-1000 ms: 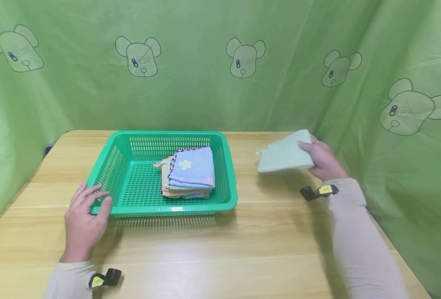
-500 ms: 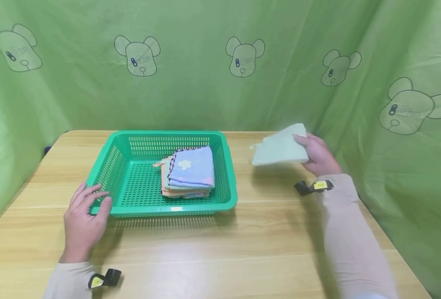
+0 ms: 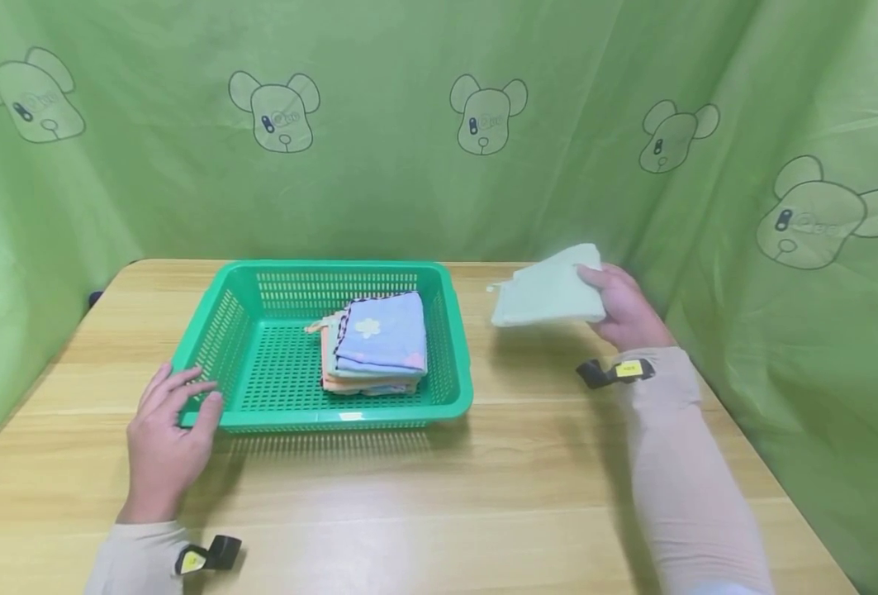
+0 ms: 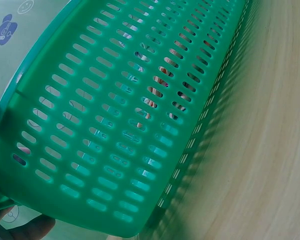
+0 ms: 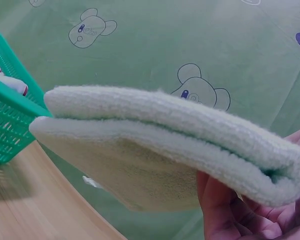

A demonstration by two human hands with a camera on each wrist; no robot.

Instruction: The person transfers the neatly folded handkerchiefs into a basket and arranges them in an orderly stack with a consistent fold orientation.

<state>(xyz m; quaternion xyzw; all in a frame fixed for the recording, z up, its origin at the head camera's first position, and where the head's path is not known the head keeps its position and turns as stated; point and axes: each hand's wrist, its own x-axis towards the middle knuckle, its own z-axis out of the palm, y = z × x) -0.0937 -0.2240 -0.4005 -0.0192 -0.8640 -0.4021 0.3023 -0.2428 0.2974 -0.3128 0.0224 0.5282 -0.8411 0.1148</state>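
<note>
In the head view, a green plastic basket (image 3: 271, 417) stands on the table with a stack of folded towels (image 3: 381, 335) in its right half. The top towel is lavender with a white flower; peach and pale green ones lie below. My left hand (image 3: 171, 438) rests at the basket's front left corner, fingers spread loosely over the rim. To the right of the basket, my right hand (image 3: 628, 310) pinches a folded pale green towel (image 3: 546, 289) above the table. The right wrist view shows this towel (image 5: 155, 120) in folded layers, with fingers (image 5: 217, 202) under its near end.
The wooden table (image 3: 409, 512) extends in front of the basket and to both sides. A green curtain (image 3: 379, 190) with bear-head prints hangs behind and around it. The left wrist view is mostly filled by the basket's slotted wall (image 4: 105, 115).
My right hand has carried the folded pale green towel leftward and slightly farther back, closer to the basket. The left hand, the basket and the stack have stayed where they were.
</note>
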